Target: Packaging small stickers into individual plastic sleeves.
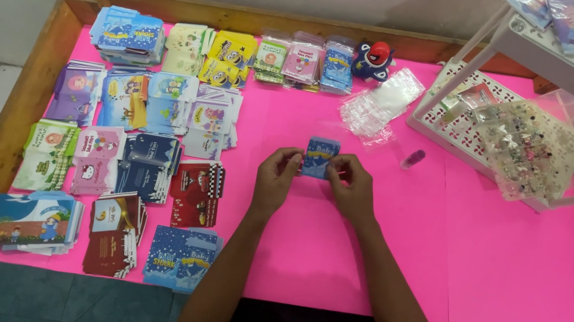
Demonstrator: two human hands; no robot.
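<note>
A small blue printed card (320,157) is held upright over the pink table cover (491,252), near the middle of the table. My left hand (275,176) grips its left edge and my right hand (351,188) grips its right edge. Both hands have fingers pinched on the card. A loose heap of clear plastic sleeves (380,107) lies just beyond the card, to the right.
Several stacks of colourful cards (139,151) fill the left half of the table. A small blue and red toy (372,60) sits at the back. A white lattice rack (547,112) with bags of small items stands at the right. A purple glue stick (413,158) lies near it.
</note>
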